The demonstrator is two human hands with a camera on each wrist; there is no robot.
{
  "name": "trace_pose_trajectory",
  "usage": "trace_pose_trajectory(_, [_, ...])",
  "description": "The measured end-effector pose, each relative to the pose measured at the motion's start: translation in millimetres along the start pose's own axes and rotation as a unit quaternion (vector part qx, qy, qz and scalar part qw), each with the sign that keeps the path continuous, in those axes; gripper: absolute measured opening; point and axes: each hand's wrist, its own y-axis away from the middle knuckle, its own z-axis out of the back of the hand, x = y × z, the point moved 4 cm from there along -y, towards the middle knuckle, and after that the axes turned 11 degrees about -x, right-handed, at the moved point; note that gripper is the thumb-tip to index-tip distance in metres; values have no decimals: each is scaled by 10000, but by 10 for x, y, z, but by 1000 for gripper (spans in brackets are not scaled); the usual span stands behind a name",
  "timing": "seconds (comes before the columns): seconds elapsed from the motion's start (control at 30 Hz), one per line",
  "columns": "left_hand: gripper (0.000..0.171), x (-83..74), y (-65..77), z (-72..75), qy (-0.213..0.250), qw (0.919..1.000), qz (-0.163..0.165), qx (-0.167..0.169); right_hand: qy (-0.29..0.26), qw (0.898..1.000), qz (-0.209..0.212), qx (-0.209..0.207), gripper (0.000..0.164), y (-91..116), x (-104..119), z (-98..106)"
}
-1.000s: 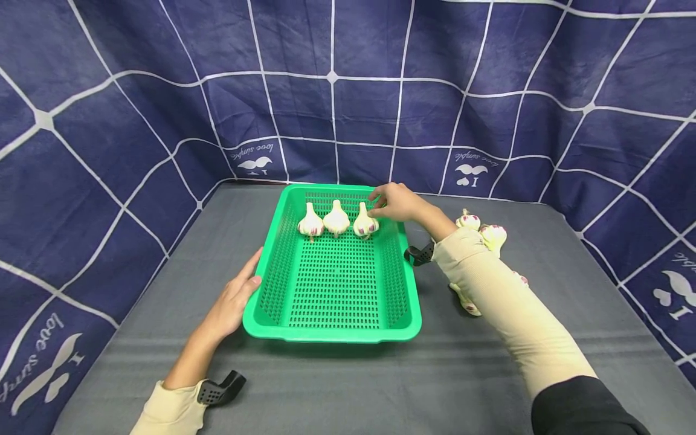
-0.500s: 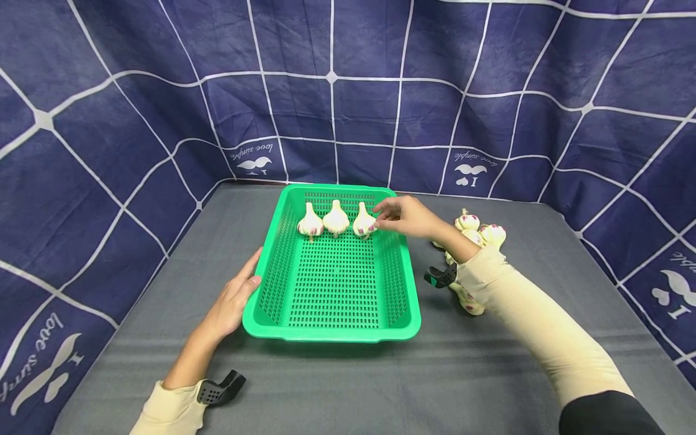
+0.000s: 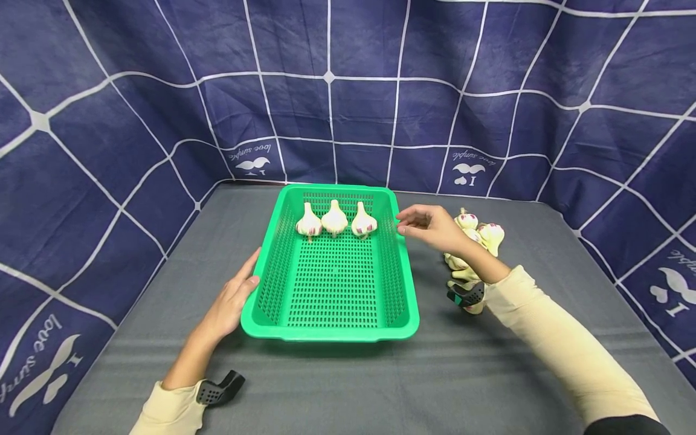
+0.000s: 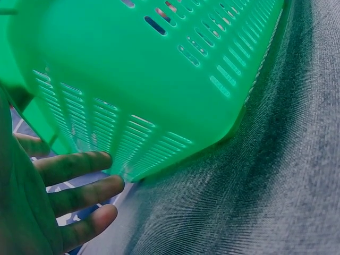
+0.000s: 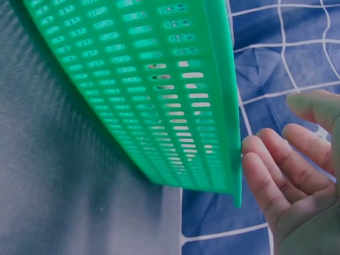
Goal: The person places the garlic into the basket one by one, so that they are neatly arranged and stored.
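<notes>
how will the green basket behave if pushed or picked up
The basket looks like thin plastic full of slots, so it is probably light and slightly flexible. Wide and low, it would likely slide rather than tip. The three garlic bulbs inside look loose and may roll.

The green basket (image 4: 127, 69) looms across the top and upper left of the frame, rows of slots cut through its walls. At lower left the left hand (image 4: 40, 199) spreads its fairly straight fingers; whether the tips touch the slotted side, I can't tell. Grey cloth (image 4: 265, 175) stretches down the right; blue cloth (image 4: 81, 213) peeks between the fingers.
</notes>
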Motion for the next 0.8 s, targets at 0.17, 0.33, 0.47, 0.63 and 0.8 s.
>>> trace_pose_trajectory(0.17, [52, 5, 1, 10, 53, 10000, 40, -21, 44, 9999, -31, -118, 21, 103, -27, 99])
trace_pose_trajectory(0.33, [52, 16, -2, 0, 71, 10000, 22, -36, 221, 9995, -118, -216, 22, 206, -22, 224])
trace_pose_trajectory(0.47, [52, 16, -8, -11, 131, 9999, -10, -27, 126, 9991, -227, -321, 23, 282, -37, 332])
trace_pose_trajectory(0.63, [52, 6, -13, -17, 164, 9999, -27, -21, 67, 9984, -259, -507, 23, 390, -64, 441])
trace_pose_trajectory(0.8, [52, -1, -8, -4, 109, 9999, -2, -11, 93, 9977, -308, -593, 25, 490, -108, 518])
